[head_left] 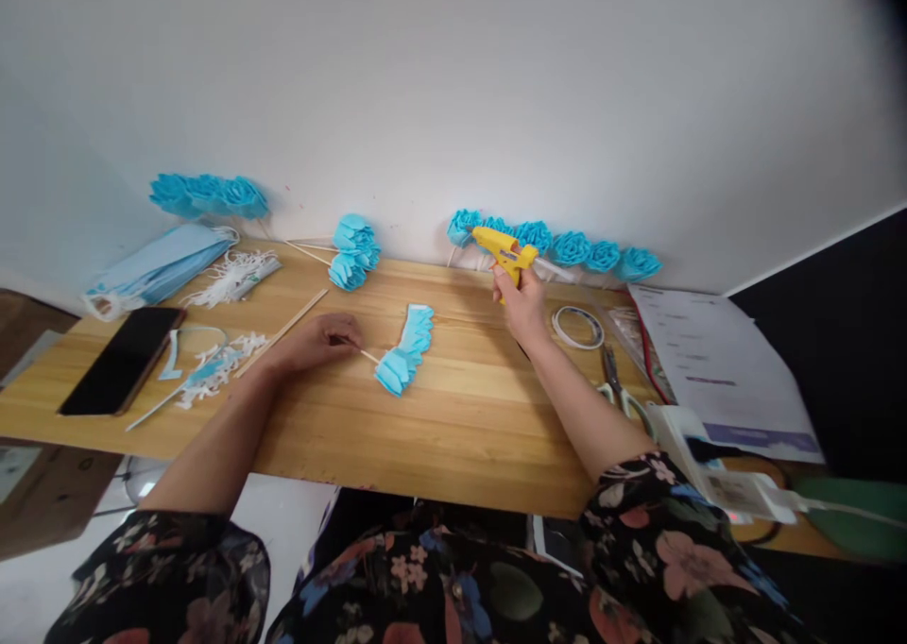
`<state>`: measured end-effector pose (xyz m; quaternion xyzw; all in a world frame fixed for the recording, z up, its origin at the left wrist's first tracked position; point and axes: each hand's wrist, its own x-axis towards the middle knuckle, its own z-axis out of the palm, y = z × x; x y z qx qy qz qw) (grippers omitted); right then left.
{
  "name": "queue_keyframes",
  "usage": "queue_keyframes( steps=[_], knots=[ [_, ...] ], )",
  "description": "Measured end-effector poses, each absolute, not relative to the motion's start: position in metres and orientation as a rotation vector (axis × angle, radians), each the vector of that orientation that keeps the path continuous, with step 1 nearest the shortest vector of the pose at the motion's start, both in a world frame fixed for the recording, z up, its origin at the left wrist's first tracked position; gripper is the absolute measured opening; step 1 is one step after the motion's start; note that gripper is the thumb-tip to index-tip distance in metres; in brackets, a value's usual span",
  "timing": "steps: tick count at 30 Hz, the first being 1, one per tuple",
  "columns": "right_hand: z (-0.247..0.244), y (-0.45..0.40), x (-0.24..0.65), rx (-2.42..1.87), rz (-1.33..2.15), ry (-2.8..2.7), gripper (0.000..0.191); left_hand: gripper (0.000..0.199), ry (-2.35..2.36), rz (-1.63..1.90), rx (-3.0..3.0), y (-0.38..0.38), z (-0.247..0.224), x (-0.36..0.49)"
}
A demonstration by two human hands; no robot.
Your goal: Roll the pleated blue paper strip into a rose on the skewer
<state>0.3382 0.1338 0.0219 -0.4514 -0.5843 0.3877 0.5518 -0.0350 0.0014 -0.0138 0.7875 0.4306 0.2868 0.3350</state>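
Between the closed fingers of my left hand [322, 344] is a thin wooden stick [369, 356]. A blue scalloped strip [418, 334] is partly wound round the stick's far end as a blue flower [395, 370], and its loose end lies on the wood away from me. My right hand [522, 299] grips a yellow hot glue gun [504, 247] by its handle, raised above the table, nozzle to the left. A glue stick [556, 268] juts from the gun's back. Behind the gun stands a row of blue flowers [571, 247], partly hidden by it.
Folded blue masks [166, 262], white elastic loops [237, 278], a phone [122, 359] and loose sticks [283, 330] lie left. More blue flowers [209, 195] lean on the wall. Right are a tape roll [577, 328], scissors [613, 375], papers [723, 370] and a power strip [744, 493].
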Motion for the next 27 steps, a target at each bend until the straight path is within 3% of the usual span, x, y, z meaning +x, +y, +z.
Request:
queue_keyframes(
  steps=[3, 8, 20, 27],
  knots=[
    [0.018, 0.122, 0.336, -1.096, 0.863, -1.469, 0.035, 0.045, 1.115, 0.760, 2.040, 0.002, -0.014, -0.035],
    [0.003, 0.096, 0.330, -1.125, 1.065, -1.758, 0.045, 0.039, 1.133, 0.762, 2.058, 0.001, -0.013, -0.036],
    [-0.008, 0.106, 0.344, -1.188, 1.069, -1.770, 0.046, 0.044, 1.165, 0.801, 2.052, -0.002, -0.007, -0.036],
    [-0.009, 0.107, 0.349, -1.091, 1.423, -1.601, 0.065, 0.044, 1.166, 0.807, 2.050, -0.002, -0.012, -0.044]
  ],
)
